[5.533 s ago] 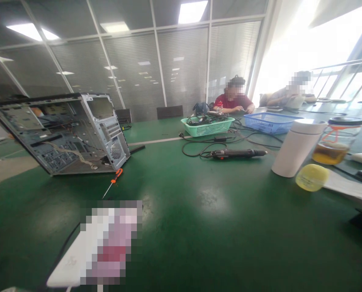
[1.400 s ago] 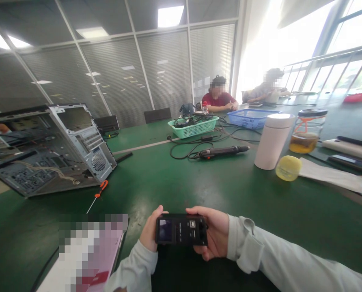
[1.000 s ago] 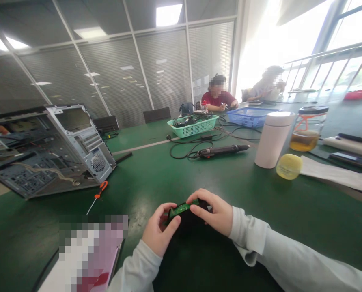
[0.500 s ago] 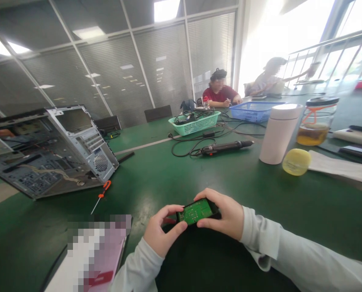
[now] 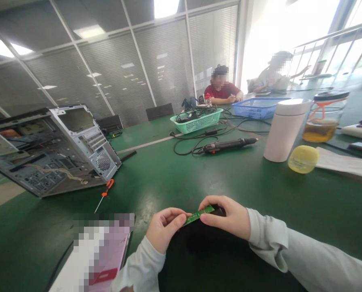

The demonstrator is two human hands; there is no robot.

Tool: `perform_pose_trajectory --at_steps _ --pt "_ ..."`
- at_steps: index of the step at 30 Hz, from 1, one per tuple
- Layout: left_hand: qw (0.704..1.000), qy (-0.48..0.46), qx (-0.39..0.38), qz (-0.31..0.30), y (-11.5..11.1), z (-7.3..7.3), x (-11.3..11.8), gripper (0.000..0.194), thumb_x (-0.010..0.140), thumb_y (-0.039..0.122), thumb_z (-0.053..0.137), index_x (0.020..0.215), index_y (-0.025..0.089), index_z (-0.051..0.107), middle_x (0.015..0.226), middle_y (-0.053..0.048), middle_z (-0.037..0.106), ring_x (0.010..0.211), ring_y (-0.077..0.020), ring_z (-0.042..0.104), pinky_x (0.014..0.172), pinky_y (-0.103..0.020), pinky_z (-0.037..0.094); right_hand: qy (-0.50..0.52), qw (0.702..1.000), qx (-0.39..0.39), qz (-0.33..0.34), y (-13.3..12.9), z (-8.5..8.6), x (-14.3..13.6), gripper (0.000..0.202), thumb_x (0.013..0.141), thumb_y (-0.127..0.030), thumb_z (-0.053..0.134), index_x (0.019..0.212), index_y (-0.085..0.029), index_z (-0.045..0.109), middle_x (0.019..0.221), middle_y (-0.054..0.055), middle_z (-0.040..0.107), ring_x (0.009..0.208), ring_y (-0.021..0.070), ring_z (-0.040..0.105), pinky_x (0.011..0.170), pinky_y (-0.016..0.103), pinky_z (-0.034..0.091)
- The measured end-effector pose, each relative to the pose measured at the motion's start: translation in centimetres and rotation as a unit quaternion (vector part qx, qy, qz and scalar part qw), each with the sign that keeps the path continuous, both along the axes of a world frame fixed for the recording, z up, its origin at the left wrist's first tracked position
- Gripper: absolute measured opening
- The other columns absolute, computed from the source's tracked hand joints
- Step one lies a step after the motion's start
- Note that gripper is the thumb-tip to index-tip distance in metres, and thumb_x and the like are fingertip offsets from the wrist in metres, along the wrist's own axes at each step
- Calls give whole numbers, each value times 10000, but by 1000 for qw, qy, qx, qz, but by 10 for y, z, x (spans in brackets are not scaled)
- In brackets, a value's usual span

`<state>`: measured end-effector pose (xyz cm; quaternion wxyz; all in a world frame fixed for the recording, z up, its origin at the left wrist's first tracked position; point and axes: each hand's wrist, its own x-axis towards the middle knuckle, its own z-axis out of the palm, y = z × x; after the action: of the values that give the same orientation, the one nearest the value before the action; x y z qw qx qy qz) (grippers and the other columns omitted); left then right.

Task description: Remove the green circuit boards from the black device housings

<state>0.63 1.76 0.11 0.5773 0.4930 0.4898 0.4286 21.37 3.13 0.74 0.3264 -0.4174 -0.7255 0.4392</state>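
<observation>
Between my two hands is a green circuit board (image 5: pixel 197 215) in a black casing (image 5: pixel 220 211), tilted so its green face shows as a narrow strip. My left hand (image 5: pixel 165 228) pinches its left end between thumb and fingers. At the other end, my right hand (image 5: pixel 231 217) grips the board and casing, thumb on the near edge and fingers over the far side. The casing's underside is hidden in dark shadow.
An opened computer case (image 5: pixel 74 150) stands left, with an orange-handled screwdriver (image 5: pixel 108 188) near it. Ahead lie an electric screwdriver (image 5: pixel 229 146) and a green basket (image 5: pixel 199 121) of cables. A white tumbler (image 5: pixel 286 132) and yellow round container (image 5: pixel 303 159) stand right. Two people sit beyond.
The circuit board has been tipped, so its green face appears much narrower than before. Both hands stay on it. The view has shifted slightly.
</observation>
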Motion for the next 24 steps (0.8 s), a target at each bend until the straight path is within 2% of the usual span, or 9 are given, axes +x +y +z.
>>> perform_pose_trajectory --at_steps 3,7,11,14,16,18,21,24 --pt "1000 16 -8 20 0 -1 0 377 591 477 778 733 141 684 783 -83 753 659 -166 661 604 -252 494 25 998 -47 15 1 -1 -1 400 739 -502 616 867 -123 627 770 31 601 691 136 523 628 236 400" --pt "999 38 14 35 2 -3 -1 348 632 452 742 773 142 668 785 -89 745 731 -192 667 618 -256 487 57 995 -79 22 3 -10 -3 388 747 -502 603 815 -120 600 714 20 576 640 114 504 575 207 397" --pt "994 101 27 -20 1 -3 -2 417 700 460 650 957 132 655 800 -88 722 727 -191 638 589 -256 450 59 993 -101 -5 7 -22 -7 360 760 -489 545 747 -132 591 605 2 515 560 101 467 494 188 364" --pt "966 216 110 -89 -4 0 0 465 756 507 552 1007 134 669 778 -78 667 689 -192 585 585 -280 407 59 993 -97 10 8 -23 -7 367 739 -491 553 732 -127 596 612 7 516 566 101 466 485 185 355" --pt "934 284 186 -115 -8 2 2 446 787 533 502 898 148 697 733 -61 615 683 -193 557 609 -293 384 62 993 -92 33 7 -19 -6 378 739 -494 559 746 -120 613 638 15 532 588 105 480 502 186 370" --pt "920 304 207 -132 -11 2 4 449 811 539 462 817 153 690 702 -46 584 670 -189 546 612 -290 371 57 991 -98 67 5 -13 -3 380 758 -489 561 798 -119 636 674 19 552 617 108 499 533 188 394" --pt "940 272 166 -119 -9 -1 4 441 838 511 412 733 159 656 650 -28 574 637 -180 531 590 -281 359 64 983 -135 108 2 -10 1 410 758 -493 585 922 -122 644 726 19 577 645 113 527 570 196 428" --pt "975 182 127 -22 -2 -5 0 385 815 476 477 618 173 609 604 -16 579 657 -190 524 625 -289 377 95 974 -177 105 0 -12 3 545 709 -508 650 1095 -130 585 748 10 584 641 113 539 553 193 439"
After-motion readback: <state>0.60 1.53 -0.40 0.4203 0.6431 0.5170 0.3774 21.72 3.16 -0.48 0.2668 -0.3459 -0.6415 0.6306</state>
